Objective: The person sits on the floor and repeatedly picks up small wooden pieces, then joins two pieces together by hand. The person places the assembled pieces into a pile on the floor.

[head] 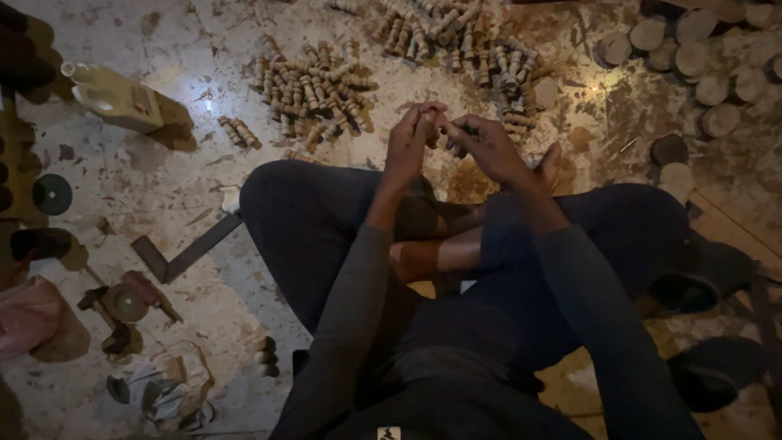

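Head view: I sat cross-legged on the stained, speckled stone floor [187, 179], my left hand [410, 143] and right hand [487, 147] raised together over my knees. Both hands were curled nearly closed, fingertips meeting on a small pale turned wooden piece [433, 129]; the left pinched it from one side, while the right touched it from the other, though whether that hand truly gripped it I could not tell in the dim light. Just beyond my hands lay a heap of small turned wooden spindles [314, 90], and a second heap of like pieces [456, 41] lay farther off. Round cut wooden discs [692, 57] were piled at the far right. A cream-coloured boxy power tool [114, 98] lay to my left, a flat metal square [183, 257] beside my knee.
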Available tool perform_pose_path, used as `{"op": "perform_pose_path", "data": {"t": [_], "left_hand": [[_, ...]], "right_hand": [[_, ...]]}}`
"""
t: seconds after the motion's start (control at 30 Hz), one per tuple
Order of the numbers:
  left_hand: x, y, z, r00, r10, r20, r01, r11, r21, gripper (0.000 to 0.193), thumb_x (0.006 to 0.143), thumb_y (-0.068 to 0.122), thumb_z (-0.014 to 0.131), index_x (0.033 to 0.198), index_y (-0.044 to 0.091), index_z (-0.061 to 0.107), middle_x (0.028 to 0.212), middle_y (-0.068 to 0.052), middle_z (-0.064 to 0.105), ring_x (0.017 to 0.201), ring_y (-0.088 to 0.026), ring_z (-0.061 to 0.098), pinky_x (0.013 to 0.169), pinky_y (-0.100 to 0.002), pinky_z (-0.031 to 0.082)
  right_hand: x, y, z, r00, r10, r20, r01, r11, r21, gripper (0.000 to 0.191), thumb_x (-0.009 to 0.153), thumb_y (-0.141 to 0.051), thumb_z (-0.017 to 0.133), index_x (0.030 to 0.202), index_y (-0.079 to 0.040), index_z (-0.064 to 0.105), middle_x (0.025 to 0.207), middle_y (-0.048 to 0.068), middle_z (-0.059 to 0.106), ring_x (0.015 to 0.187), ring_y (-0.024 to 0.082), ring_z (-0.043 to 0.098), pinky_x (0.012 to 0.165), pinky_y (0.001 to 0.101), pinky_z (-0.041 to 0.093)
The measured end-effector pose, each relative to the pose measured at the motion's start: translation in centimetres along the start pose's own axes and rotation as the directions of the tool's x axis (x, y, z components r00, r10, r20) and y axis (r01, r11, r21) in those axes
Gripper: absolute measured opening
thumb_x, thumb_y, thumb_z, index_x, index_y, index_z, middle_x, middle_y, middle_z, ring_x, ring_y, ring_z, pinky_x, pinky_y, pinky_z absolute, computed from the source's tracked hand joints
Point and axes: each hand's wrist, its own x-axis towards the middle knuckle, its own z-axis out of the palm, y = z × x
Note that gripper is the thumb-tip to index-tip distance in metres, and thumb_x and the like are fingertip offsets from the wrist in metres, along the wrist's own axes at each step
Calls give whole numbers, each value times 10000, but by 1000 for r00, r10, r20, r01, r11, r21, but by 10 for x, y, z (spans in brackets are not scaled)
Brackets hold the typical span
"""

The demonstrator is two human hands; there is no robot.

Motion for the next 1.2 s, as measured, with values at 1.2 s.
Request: {"op": "perform_pose_path", "data": {"t": [1.2], "left_hand": [[-4, -1, 9, 994, -35, -102, 39, 999, 38, 492, 1105, 445, 506, 1357, 51, 658, 867, 11, 621, 693, -88, 520, 633, -321, 486]], "right_hand": [[-9, -14, 10, 900, -424, -105, 273, 733, -624, 241, 1059, -219, 699, 1092, 18, 729, 973, 153, 649, 900, 283, 650, 775, 405, 503]]}}
